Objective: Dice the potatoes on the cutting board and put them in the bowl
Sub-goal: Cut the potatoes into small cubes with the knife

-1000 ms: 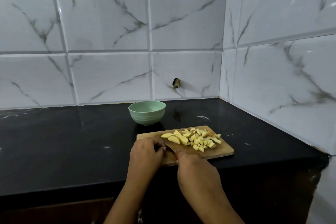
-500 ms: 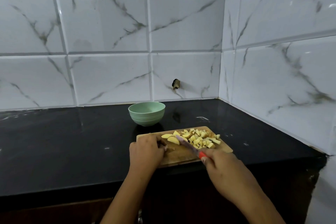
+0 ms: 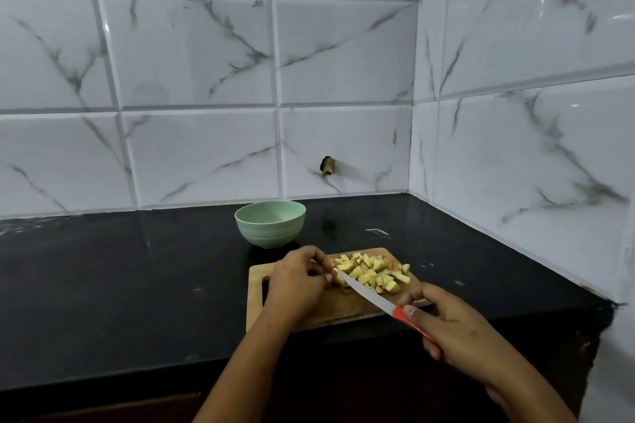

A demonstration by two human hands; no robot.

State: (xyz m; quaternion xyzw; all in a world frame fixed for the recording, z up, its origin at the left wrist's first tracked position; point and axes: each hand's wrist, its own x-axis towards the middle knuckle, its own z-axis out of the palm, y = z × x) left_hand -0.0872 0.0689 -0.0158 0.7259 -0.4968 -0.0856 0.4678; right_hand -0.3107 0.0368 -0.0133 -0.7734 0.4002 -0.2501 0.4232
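head camera view of a kitchen corner: a person's left hand (image 3: 299,280) sits over a rectangular wooden cutting board (image 3: 256,299), fingers curled at the near-left edge of a heap of pale yellow diced potato pieces (image 3: 371,273); whether those fingers pinch a piece cannot be told. the right hand (image 3: 457,330) is wrapped around the red plastic handle of a slim steel-bladed knife (image 3: 372,297), thumb on top, the blade slanting up and left across the board with its tip just beside the left hand's fingertips. some pieces carry reddish skin, and every piece in view lies on the board. the board rests near the front edge of a glossy black stone surface (image 3: 120,285). a round pale green bowl (image 3: 270,223) stands upright just behind the board's left end, apart from it. white marble-veined wall tiles (image 3: 206,62) line the corner, one with a small dark hole (image 3: 327,165).
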